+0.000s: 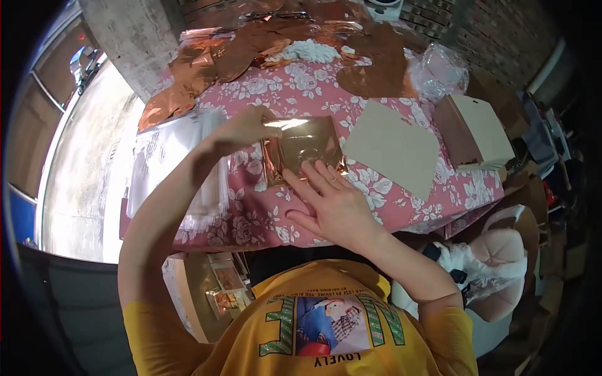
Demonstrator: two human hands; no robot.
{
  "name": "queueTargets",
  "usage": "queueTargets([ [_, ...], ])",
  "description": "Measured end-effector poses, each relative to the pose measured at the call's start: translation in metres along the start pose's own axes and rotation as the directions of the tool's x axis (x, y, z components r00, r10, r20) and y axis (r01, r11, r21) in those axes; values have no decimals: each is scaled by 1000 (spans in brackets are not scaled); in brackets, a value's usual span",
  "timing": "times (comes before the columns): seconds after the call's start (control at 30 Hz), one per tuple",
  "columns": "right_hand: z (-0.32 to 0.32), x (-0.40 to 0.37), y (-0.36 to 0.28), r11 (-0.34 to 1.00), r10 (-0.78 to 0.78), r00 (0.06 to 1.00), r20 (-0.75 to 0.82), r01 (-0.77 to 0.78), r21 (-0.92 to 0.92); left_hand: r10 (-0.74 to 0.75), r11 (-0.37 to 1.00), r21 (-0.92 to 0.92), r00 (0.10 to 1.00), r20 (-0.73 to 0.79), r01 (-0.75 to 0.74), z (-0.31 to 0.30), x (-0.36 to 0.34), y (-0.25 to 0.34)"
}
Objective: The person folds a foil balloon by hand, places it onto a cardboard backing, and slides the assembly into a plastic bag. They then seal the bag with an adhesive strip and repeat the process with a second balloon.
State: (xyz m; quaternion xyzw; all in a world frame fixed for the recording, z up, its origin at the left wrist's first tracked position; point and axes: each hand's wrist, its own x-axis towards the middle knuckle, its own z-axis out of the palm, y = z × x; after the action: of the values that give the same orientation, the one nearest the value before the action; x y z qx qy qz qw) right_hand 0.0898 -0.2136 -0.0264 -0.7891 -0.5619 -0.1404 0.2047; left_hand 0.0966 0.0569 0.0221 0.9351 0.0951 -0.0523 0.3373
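Note:
A shiny copper-gold foil packet (306,139) lies on the pink flowered tablecloth (244,216) in front of me. My left hand (252,127) is at its upper left corner, with the fingers closed on the edge; the fingertips are partly hidden. Spread over the packet's lower part, the fingers of my right hand (335,203) press on it, with the thumb apart on the cloth side. A beige card sheet (394,147) lies flat just right of the packet. Left of it, partly under my left forearm, is a stack of clear plastic sleeves (163,163).
Copper foil pieces (235,56) spread along the far side, with a white pile (307,51) among them. At the right stand a stack of beige cards (480,128) and a clear plastic bag (441,72). A pillar (128,44) rises at the back left.

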Motion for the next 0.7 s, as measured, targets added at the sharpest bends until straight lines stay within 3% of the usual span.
queueTargets([
  [0.03,-2,0,1,999,1,1000,0,-1,32,-72,987,-142,995,66,81,-3,0,7],
  [0.07,-2,-3,3,1000,6,1000,3,-6,27,-13,951,-307,996,91,41,1,10,-10],
  [0.13,-1,-4,4,995,25,1000,-17,-24,100,-57,881,-462,992,111,102,0,2,2],
  [0.17,-3,-4,3,996,24,1000,-3,-23,90,-80,813,-556,978,192,176,-2,-3,7],
  [0.2,-3,-6,4,995,28,1000,-3,-27,95,-88,812,-556,979,185,178,-1,-7,5],
  [0.3,-1,-7,6,993,44,998,-35,-40,110,-59,510,-827,969,241,237,5,-11,5],
  [0.33,0,-9,7,989,64,997,-53,-56,134,-54,511,-827,969,240,234,7,-9,2],
  [0.43,-3,-11,4,988,63,982,-176,-37,147,-87,233,-915,945,316,328,9,-5,1],
  [0.5,-2,-14,5,976,181,965,-188,-154,151,-69,179,-931,948,311,318,11,-7,9],
  [0.53,-1,-10,3,980,184,912,-367,-143,135,-55,123,-944,952,302,306,12,-8,14],
  [0.6,-3,-13,7,971,230,881,-412,-180,157,-65,95,-954,958,278,283,13,-2,17],
  [0.63,-8,-14,7,960,272,851,-448,-210,183,20,97,-970,974,225,222,12,-5,34],
  [0.67,-20,-17,5,908,408,804,-433,-307,285,108,93,-983,979,170,161,10,-8,52],
  [0.7,-27,-21,13,865,489,732,-475,-335,374,227,144,-973,951,209,180,3,-17,78],
])
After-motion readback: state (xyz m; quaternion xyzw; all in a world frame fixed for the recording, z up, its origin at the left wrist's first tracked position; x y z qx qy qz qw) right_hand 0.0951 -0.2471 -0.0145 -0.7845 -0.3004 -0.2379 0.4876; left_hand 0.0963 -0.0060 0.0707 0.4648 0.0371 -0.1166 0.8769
